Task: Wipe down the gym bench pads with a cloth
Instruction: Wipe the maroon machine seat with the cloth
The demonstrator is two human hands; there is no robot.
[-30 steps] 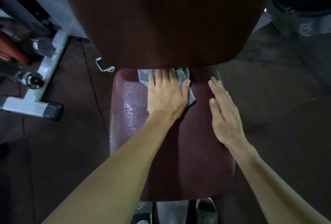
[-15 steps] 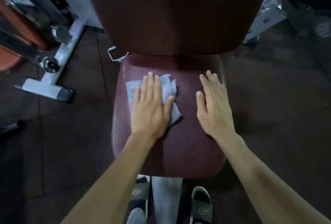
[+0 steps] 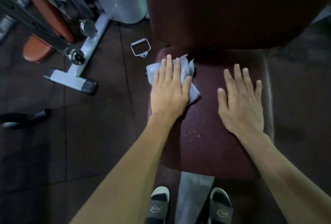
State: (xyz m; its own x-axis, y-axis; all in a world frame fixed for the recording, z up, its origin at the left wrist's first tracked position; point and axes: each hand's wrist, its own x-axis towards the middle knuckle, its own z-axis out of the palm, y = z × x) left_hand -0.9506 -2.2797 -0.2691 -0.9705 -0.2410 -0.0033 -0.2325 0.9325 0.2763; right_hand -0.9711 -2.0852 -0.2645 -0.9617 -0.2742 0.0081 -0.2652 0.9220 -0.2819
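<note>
Hands rest flat on a dark red gym bench seat pad [image 3: 211, 143], seen from above by the person doing the wiping. Left hand [image 3: 169, 87] lies palm down with fingers straight and slightly spread, pressing a crumpled grey cloth [image 3: 188, 73] against the far left corner of the seat; it presses on the cloth rather than gripping it. Part of the cloth sticks out past the fingertips and to the right of the thumb, and its left edge overhangs the pad's left side. Right hand [image 3: 240, 102] also lies open and flat, palm down and empty, on the right half of the seat, well apart from the cloth. Small water droplets [image 3: 193, 134] glint on the pad between the two forearms. A second dark red pad, the backrest [image 3: 232, 9], rises at the far end of the seat.

Below the near edge of the seat, a grey frame bar [image 3: 195, 198] runs between two feet in black slide sandals [image 3: 157, 207]. On the dark tiled floor to the left lie a metal cable handle [image 3: 140, 48], a white machine foot [image 3: 75, 77] and a black grip [image 3: 26, 118].
</note>
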